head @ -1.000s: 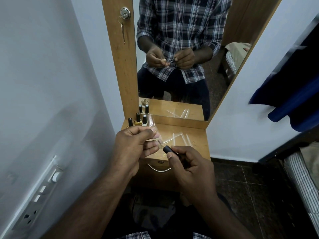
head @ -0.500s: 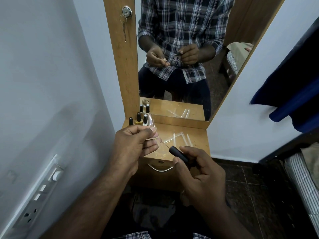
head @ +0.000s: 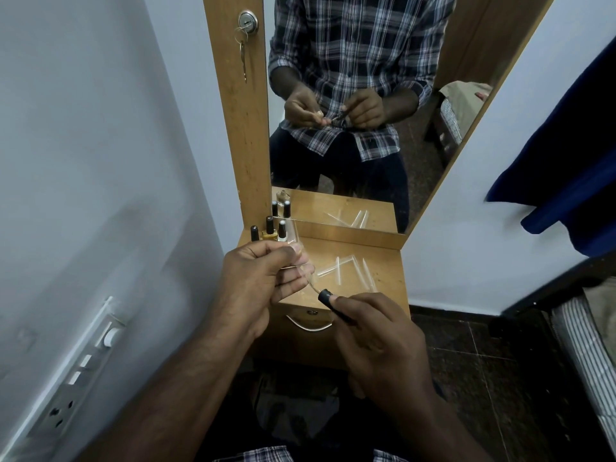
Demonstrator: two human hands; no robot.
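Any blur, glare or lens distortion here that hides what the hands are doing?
Head view: dim, even light, no glare on the mirror; wide-angle bend slants the socket strip; left hand and right hand, holding the black cap, are sharp, but the clear piece the left hand pinches barely shows.

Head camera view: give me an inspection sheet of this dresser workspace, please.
Surface: wooden dresser shelf, bare wood at right.
Job's things: clear nail tip and black brush cap, both in hand.
Clutter: loose clear tips mid-shelf; polish bottles at back left.
Grippers: left hand pinches the tip; right hand holds the cap, aimed at it.
Cables: nothing seen.
Surroundings: mirror behind, key in lock, switch panel on left wall, blue cloth at right.
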